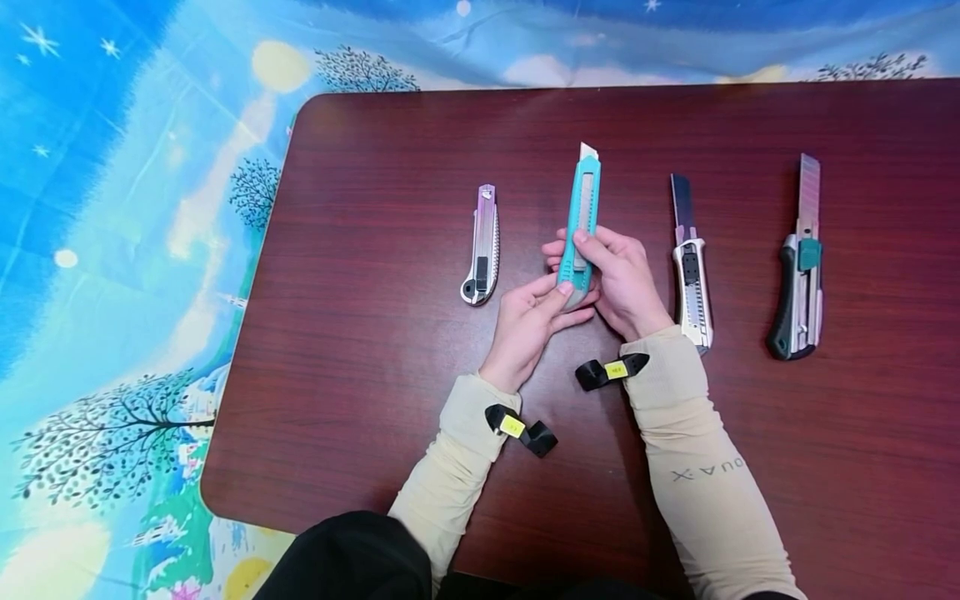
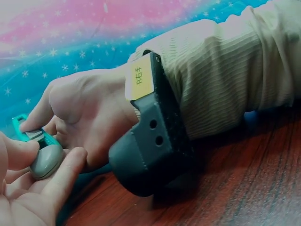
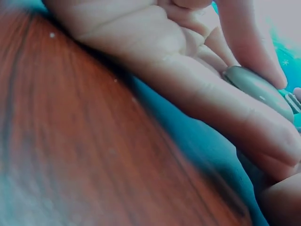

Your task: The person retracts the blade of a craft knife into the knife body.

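Both hands hold a teal utility knife [image 1: 579, 200] above the table, its short blade tip [image 1: 588, 151] pointing away from the person. The left hand [image 1: 522, 325] pinches the grey butt end [image 2: 47, 161] between thumb and fingers. Higher up the body, the right hand [image 1: 624, 279] grips the knife, its thumb lying on the front face over the long slot. In the right wrist view the grey end [image 3: 256, 90] shows between a thumb and a finger, while most of the knife is out of frame. Fingers behind the handle are partly hidden.
A silver utility knife [image 1: 483, 246] lies left of the hands. To the right are a white-grey one with a dark extended blade [image 1: 682, 204] and a black-and-green one [image 1: 802, 267] with its blade out. The dark red wooden table [image 1: 360, 375] has a patterned cloth [image 1: 165, 167] behind it.
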Available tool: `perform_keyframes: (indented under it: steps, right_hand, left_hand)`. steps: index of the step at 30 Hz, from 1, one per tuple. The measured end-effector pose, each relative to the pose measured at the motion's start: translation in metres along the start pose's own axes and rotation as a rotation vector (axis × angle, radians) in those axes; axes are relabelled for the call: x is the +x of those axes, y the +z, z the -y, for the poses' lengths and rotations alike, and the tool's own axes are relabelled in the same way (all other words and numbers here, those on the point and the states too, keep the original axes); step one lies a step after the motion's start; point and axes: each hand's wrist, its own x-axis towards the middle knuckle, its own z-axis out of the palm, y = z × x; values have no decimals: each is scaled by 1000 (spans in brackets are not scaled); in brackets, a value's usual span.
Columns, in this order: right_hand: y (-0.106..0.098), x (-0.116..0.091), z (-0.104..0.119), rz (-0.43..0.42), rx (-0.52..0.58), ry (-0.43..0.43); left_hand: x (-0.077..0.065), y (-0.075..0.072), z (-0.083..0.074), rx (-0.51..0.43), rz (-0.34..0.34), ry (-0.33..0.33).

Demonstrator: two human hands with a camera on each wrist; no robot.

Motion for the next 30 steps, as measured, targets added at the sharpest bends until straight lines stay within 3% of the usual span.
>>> perform_keyframes:
  steps: [30]
  right_hand:
    - [1, -2, 1, 148, -51, -48]
  left_hand:
    - [0, -1, 1, -17, -23, 34]
